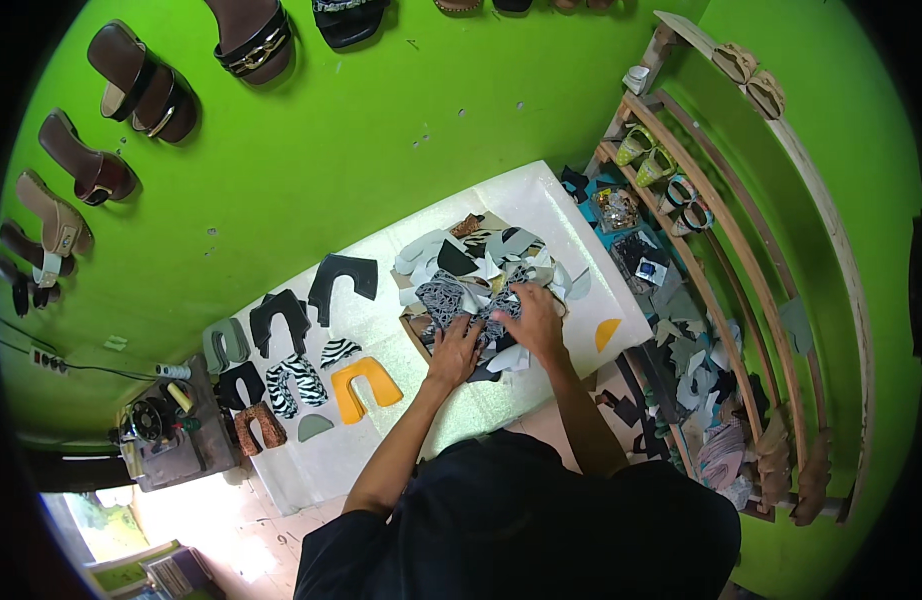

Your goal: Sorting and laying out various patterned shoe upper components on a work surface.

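Resting left hand (456, 352) and right hand (536, 325) on the offcut heap (441, 297), right side of the white table (326, 462), loosely bent; couldn't tell if pinching anything. Seemingly got U-shaped cutouts (366, 369) grouped left, with plenty left unsorted.

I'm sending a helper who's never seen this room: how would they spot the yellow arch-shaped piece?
Find the white tabletop, then look left of the person's left hand. The yellow arch-shaped piece lies just below the small zebra-print half-round. Its plain, bright yellow sets it apart from the zebra-print arch on its left and the black arches farther up.
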The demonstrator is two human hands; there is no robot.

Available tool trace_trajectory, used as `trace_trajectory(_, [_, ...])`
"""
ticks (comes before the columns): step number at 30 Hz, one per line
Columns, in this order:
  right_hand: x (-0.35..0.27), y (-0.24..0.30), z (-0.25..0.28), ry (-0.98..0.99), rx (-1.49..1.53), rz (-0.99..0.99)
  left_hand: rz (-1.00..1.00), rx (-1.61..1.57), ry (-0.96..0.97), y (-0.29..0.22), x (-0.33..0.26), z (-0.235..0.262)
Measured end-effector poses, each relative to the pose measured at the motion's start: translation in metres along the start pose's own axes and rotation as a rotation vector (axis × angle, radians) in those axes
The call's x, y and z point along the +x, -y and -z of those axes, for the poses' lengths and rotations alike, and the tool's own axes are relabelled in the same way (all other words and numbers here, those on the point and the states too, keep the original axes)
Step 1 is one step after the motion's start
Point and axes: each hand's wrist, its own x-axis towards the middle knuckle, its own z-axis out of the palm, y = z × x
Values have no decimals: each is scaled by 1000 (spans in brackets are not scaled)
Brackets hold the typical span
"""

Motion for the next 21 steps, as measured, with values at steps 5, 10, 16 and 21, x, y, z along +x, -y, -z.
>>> trace_trajectory(5, [-10, -6, -18, 82, -201, 40, -91, -40, -53, 10, -1, -1])
trace_trajectory(10, [-14, -3, -1, -28, -109, 92, 148, -91, -386, 10, -32, 31])
trace_trajectory(16, [-24, 20, 1, 93, -319, -198, 622, -465, -358, 61, -40, 1])
trace_trajectory(21, [-25, -24, -27, -46, -286, -97, 594, -510, -324, 55, -27, 10])
